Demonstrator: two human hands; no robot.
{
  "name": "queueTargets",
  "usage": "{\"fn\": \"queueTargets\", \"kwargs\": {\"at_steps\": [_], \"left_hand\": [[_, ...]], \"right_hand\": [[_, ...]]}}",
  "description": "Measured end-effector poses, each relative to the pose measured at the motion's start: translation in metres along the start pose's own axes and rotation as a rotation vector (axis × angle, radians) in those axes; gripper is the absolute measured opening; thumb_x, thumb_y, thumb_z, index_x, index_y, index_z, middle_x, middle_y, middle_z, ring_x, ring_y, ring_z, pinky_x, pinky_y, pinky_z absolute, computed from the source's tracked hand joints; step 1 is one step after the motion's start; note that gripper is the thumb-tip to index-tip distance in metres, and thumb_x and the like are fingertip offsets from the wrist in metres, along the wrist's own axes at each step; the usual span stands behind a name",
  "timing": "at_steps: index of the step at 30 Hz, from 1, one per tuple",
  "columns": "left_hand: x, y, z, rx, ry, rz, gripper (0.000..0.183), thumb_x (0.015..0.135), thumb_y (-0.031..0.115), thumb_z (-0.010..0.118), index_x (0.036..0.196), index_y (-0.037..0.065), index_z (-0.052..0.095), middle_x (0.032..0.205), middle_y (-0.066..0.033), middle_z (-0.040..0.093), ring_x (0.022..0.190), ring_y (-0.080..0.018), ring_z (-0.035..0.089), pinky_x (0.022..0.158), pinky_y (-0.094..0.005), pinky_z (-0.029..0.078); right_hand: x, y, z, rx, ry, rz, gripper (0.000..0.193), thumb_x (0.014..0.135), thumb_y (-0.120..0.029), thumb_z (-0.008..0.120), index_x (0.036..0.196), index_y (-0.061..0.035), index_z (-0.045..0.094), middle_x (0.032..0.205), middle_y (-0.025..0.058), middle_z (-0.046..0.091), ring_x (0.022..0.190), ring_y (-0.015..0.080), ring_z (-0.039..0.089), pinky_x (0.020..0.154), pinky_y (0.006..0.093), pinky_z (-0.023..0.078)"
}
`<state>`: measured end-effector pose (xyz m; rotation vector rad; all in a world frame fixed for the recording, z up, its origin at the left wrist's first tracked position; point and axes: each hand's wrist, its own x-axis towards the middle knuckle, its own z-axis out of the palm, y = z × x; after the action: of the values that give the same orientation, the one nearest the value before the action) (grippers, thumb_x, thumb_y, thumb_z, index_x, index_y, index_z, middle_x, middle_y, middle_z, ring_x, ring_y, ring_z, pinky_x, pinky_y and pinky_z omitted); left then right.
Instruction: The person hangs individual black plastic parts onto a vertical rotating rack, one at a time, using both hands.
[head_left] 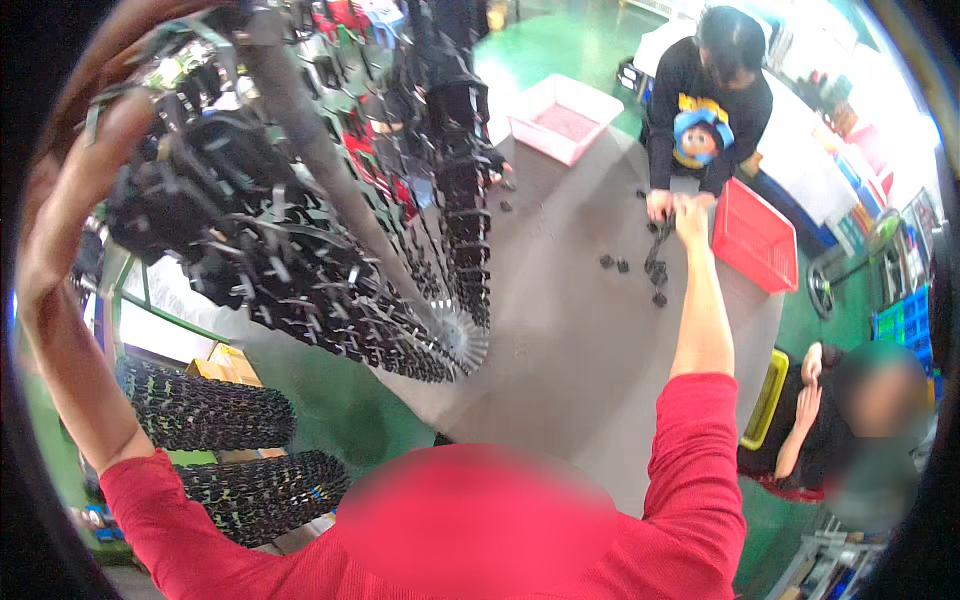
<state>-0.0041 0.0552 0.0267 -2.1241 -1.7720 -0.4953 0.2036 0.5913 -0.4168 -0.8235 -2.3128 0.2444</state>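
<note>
My left hand [75,190] is raised at the far left, its thumb and fingers curved around the edge of a tall hanging rack [340,190]. Dense rows of small black parts [230,210] on metal hooks cover the rack around its grey rod. Across the grey table [540,350] reaches my right hand [690,218], closed over a short strand of black parts [657,250]. A co-worker's hand [659,205] is right beside it at the same strand. What lies inside my right fingers is mostly hidden.
Loose black pieces [614,263] lie near the strand. A pink crate [565,140] stands at the far edge, a red crate [755,235] at the right. Another person [800,420] sits by a yellow tray [764,400]. More loaded racks [210,405] lie lower left.
</note>
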Motion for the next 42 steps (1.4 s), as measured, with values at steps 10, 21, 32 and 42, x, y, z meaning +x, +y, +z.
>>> {"fn": "queueTargets", "kwargs": {"at_steps": [10, 21, 32, 42], "left_hand": [[-0.004, -0.009, -0.007, 0.043, -0.009, 0.221, 0.040, 0.072, 0.010, 0.057, 0.111, 0.004, 0.059, 0.111, -0.0150, 0.058, 0.104, -0.0296, 0.055, 0.092, -0.0371, 0.041], [0.011, -0.018, 0.007, -0.007, 0.057, 0.366, 0.036, 0.077, 0.019, 0.056, 0.106, -0.003, 0.058, 0.100, -0.0200, 0.061, 0.091, -0.0289, 0.060, 0.084, -0.0335, 0.046], [0.019, 0.006, 0.008, 0.175, 0.035, 0.271, 0.039, 0.078, 0.022, 0.056, 0.110, -0.001, 0.055, 0.103, -0.0195, 0.059, 0.095, -0.0300, 0.058, 0.085, -0.0356, 0.045], [0.027, 0.018, 0.014, 0.286, -0.048, 0.176, 0.042, 0.080, 0.024, 0.057, 0.114, 0.000, 0.053, 0.106, -0.0191, 0.058, 0.098, -0.0310, 0.056, 0.086, -0.0375, 0.043]], "right_hand": [[0.135, -0.204, -0.195, 0.051, 0.330, -0.314, 0.022, 0.082, -0.017, 0.054, 0.095, -0.0020, 0.061, 0.092, 0.0157, 0.062, 0.086, 0.0219, 0.060, 0.075, 0.0337, 0.046], [0.136, -0.501, -0.280, 0.520, -0.189, -0.566, 0.039, 0.087, -0.035, 0.051, 0.108, -0.0030, 0.057, 0.103, 0.0072, 0.059, 0.092, 0.0138, 0.054, 0.082, 0.0298, 0.042], [0.088, -0.476, -0.272, 0.134, -0.299, -0.489, 0.035, 0.086, -0.034, 0.053, 0.104, -0.0036, 0.058, 0.099, 0.0067, 0.058, 0.088, 0.0138, 0.054, 0.079, 0.0277, 0.043], [0.112, -0.493, -0.273, 0.133, -0.299, -0.601, 0.032, 0.086, -0.032, 0.054, 0.100, -0.0042, 0.058, 0.095, 0.0063, 0.057, 0.083, 0.0139, 0.054, 0.076, 0.0258, 0.043]]}}
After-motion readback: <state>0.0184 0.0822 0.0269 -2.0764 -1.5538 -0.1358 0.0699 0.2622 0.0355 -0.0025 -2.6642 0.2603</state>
